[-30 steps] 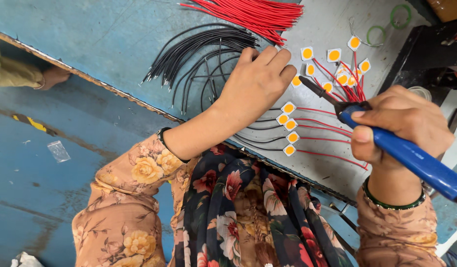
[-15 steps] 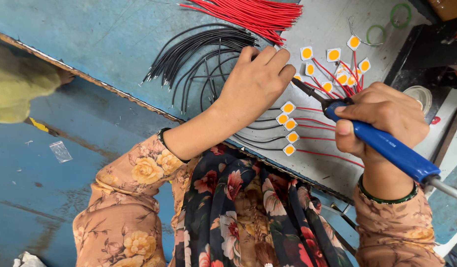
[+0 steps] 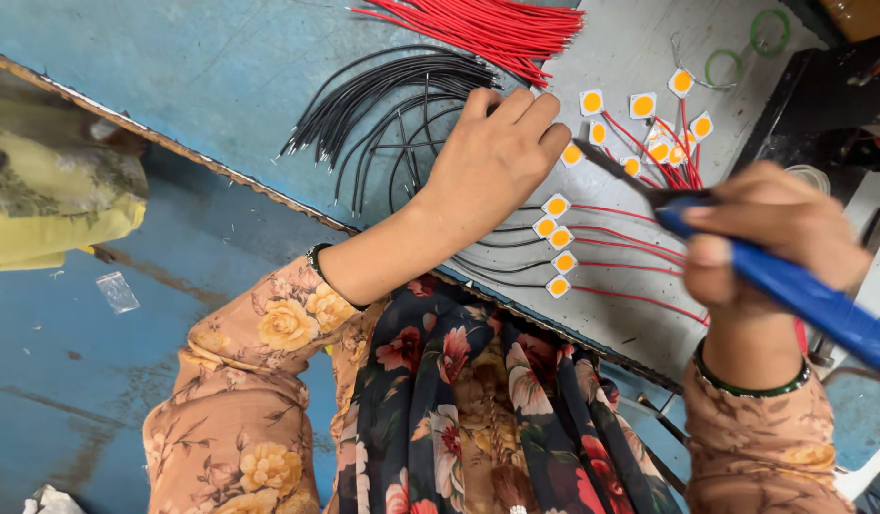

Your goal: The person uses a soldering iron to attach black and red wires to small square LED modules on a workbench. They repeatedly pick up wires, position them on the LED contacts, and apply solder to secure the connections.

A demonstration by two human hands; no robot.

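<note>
A worn blue-grey bench [image 3: 221, 76] carries black wires [image 3: 383, 95]; the left hand [image 3: 492, 162] rests flat, fingers together, on them. Beside it, the right hand [image 3: 773, 238] clamps a blue-handled soldering iron [image 3: 802, 290] above white square chips [image 3: 556, 233] with red leads.

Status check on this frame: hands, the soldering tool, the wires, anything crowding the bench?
Left hand flat on black wires. Right hand closed on blue-handled soldering tool, tip near small yellow-centred square parts. Red wires bundled beyond.

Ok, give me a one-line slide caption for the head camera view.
Left hand rests on black wires while right hand holds a blue-handled soldering iron near small square chips.
</note>
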